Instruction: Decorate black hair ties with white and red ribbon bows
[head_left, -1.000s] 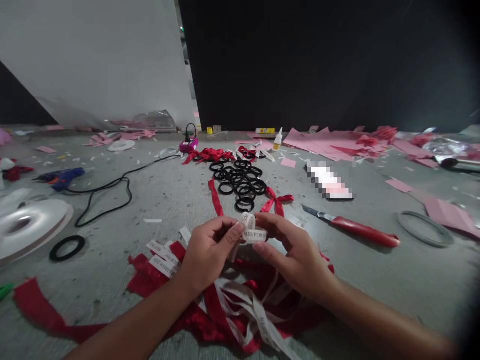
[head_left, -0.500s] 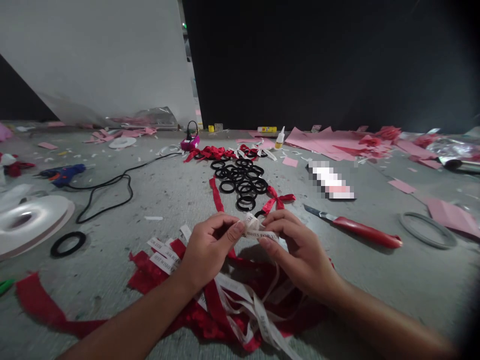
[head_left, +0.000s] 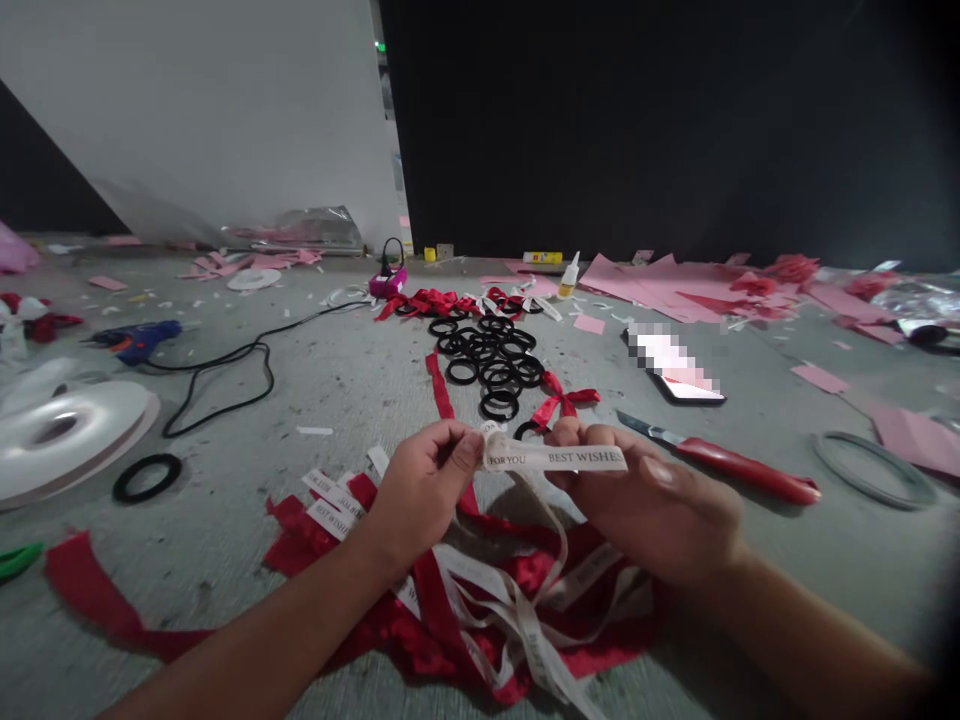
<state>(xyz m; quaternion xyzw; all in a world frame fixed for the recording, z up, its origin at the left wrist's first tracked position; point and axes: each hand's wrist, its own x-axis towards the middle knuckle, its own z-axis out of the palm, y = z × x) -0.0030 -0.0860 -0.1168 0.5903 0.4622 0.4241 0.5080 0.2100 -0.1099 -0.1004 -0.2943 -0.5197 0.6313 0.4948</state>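
Note:
A white printed ribbon (head_left: 559, 457) reading "FOR YOU BEST WISHES" stretches between my hands. My left hand (head_left: 431, 485) pinches its gathered end between thumb and fingers. On the other side, my right hand (head_left: 649, 495) has its fingers behind the strip's free end, palm partly turned up, fingers loosely curled. Below both hands lies a pile of red ribbons (head_left: 420, 650) mixed with white printed strips (head_left: 540, 650). Just beyond the hands are a red bow (head_left: 561, 398) and a heap of black rings (head_left: 480, 350).
A red-handled knife (head_left: 750, 468) and a phone (head_left: 675, 370) lie at the right, near a grey ring (head_left: 874, 470). At the left are a white ribbon spool (head_left: 112, 425), a black ring (head_left: 148, 478) and a blue glue gun (head_left: 146, 340) with its cable.
My right hand has moved right and turned, and the printed ribbon now extends straighter, showing more text. My left hand still pinches the gathered end. The view has shifted slightly.

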